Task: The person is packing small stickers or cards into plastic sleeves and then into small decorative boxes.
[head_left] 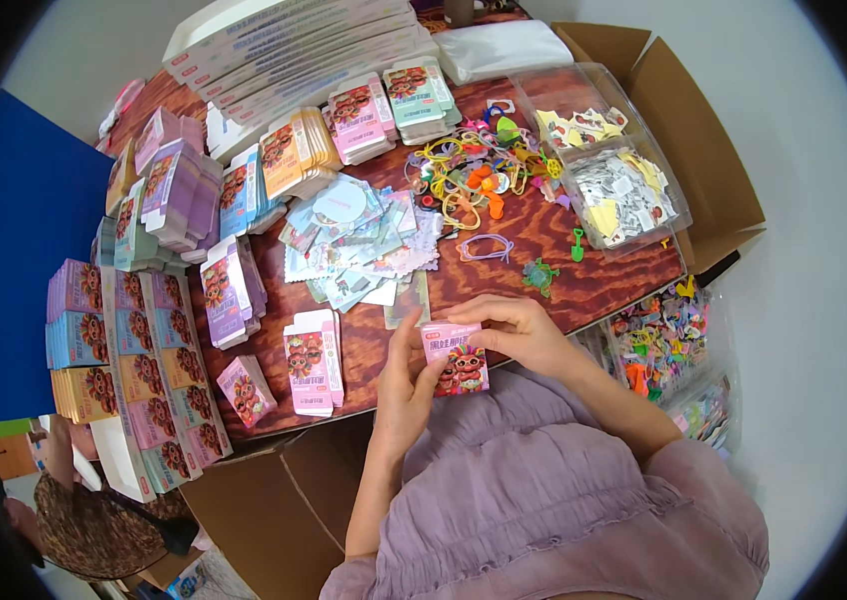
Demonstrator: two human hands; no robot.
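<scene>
Close to my body at the table's near edge, a small pink cardboard box [458, 368] with a cartoon print is held between both hands. My left hand [405, 378] grips its left side, thumb on the front. Over the top and right edge curl the fingers of my right hand [522, 334]; what they do at the top flap is partly hidden. Just left lie flat pink boxes [310, 368] in a stack and a filled-out pink box [247, 391]. Beyond my hands is a loose heap of printed cards [359, 240].
Stacks of purple [228, 296], orange [294, 155] and other boxes line the left and back. Small toys [479, 175], a green toy shovel [578, 245] and a turtle [541, 277] lie right. Transparent bins [679, 215], an open carton [704, 140] and another person [94, 520] flank the table.
</scene>
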